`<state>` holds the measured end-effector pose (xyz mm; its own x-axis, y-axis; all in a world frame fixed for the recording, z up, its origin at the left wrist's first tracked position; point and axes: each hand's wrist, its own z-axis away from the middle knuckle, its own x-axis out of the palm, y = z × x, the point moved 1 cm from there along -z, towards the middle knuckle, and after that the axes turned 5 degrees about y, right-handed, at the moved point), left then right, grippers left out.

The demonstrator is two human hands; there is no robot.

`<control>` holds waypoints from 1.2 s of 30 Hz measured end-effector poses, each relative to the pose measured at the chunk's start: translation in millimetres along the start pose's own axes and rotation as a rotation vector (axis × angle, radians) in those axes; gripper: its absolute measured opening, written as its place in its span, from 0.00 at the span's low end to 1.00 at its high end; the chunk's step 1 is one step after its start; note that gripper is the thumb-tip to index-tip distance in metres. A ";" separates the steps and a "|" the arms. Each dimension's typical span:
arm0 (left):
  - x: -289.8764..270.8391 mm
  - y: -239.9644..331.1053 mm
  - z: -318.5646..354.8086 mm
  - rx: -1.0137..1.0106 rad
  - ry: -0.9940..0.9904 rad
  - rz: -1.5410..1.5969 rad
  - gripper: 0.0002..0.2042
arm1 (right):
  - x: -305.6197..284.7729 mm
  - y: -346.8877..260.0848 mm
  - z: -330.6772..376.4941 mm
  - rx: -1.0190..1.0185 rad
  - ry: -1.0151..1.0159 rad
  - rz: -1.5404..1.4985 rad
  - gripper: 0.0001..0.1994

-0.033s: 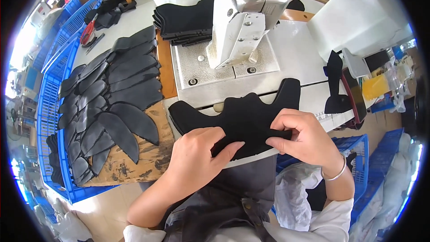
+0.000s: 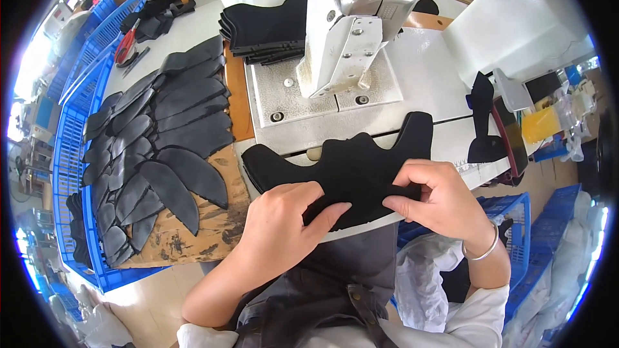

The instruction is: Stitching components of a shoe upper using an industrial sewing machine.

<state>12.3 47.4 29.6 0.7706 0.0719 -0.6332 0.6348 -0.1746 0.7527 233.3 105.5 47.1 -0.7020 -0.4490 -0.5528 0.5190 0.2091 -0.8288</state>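
A layered stack of black cut fabric pieces [image 2: 354, 177], with curved, winged edges, lies at the front edge of the sewing table. On its left side my left hand [image 2: 282, 216] grips the near edge, thumb on top and fingers curled around it. At the right, my right hand [image 2: 433, 196] pinches the same stack between thumb and bent fingers. The fingertips of both hands are partly hidden by the fabric. Just beyond the stack stands the white post of a sewing machine [image 2: 342, 45] on its metal base plate.
Overlapping dark leather-like pieces [image 2: 187, 100] cover the worn wooden board [image 2: 193, 245] at left. Another black stack [image 2: 267, 29] sits beside the machine. Red-handled scissors [image 2: 127, 46] lie far left. A blue crate [image 2: 68, 167] flanks the board; a narrow black piece [image 2: 482, 119] rests at right.
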 end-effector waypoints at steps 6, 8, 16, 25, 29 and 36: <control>-3.4 -6.8 -4.8 -0.107 -0.079 0.007 0.20 | 6.5 -1.0 0.4 0.177 -0.004 -0.082 0.11; -1.8 -7.6 -4.6 -0.077 -0.073 -0.021 0.21 | 3.7 -1.3 -2.3 0.183 -0.039 -0.024 0.11; 8.1 -9.9 -0.6 0.089 0.009 -0.227 0.21 | 4.6 -2.7 -7.2 0.114 -0.057 0.131 0.14; 8.8 -8.7 1.3 0.131 -0.012 -0.267 0.21 | 3.5 -4.7 -8.4 0.123 -0.082 0.172 0.13; 10.2 -9.1 2.4 0.138 -0.005 -0.279 0.21 | 4.1 -4.2 -8.4 0.105 -0.078 0.202 0.13; 10.6 -8.8 2.8 0.155 0.008 -0.272 0.20 | 3.5 -6.6 -8.3 0.100 -0.082 0.204 0.13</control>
<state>14.8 47.0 15.8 0.5746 0.1439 -0.8057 0.8019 -0.2959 0.5191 223.4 109.8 49.9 -0.5378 -0.4765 -0.6955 0.6943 0.2176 -0.6860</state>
